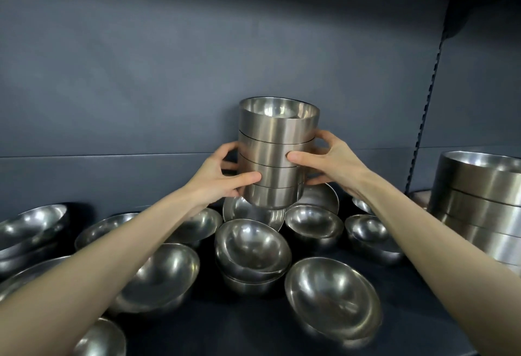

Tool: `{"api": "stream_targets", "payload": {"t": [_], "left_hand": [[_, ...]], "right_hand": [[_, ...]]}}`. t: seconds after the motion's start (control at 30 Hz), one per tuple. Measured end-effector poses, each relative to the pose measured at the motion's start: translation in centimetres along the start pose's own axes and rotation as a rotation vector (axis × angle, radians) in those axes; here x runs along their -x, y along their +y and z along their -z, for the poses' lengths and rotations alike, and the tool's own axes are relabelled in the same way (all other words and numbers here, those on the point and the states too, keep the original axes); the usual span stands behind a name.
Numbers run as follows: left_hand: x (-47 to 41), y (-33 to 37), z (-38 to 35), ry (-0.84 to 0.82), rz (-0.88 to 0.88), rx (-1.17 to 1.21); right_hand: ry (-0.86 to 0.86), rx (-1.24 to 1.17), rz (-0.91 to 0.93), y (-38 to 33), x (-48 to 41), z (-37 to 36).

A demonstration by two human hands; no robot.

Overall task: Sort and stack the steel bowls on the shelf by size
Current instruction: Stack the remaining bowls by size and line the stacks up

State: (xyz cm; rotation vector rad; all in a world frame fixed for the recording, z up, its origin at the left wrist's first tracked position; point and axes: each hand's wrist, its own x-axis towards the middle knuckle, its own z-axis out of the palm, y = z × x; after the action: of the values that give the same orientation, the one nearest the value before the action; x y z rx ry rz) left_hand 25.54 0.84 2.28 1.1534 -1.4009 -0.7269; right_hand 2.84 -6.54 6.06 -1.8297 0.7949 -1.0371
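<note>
A stack of several nested steel bowls (275,155) is held upright in the air above the shelf (242,324), near the back wall. My left hand (225,175) grips its lower left side, thumb across the front. My right hand (327,161) grips the right side a little higher, thumb on the front. The bottom of the stack hangs just over loose bowls (253,245) lying tilted on the shelf.
Several loose steel bowls (329,296) lie tilted across the dark shelf, left to right. A stack of larger bowls (479,203) stands at the right edge. The grey back wall (169,73) and a slotted upright (425,107) close in the space.
</note>
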Motion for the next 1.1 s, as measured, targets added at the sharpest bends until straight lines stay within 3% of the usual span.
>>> {"api": "stream_targets", "payload": {"t": [0.67,1.1], "left_hand": [[0.7,1.3,-0.4,-0.003,-0.030,-0.009],[13.5,5.6,-0.8,0.184,0.010,-0.102]], "right_hand": [[0.014,0.025,0.042,-1.4,1.5,0.4],[-0.155,0.043,0.083,-5.0,9.7,-1.7]]}}
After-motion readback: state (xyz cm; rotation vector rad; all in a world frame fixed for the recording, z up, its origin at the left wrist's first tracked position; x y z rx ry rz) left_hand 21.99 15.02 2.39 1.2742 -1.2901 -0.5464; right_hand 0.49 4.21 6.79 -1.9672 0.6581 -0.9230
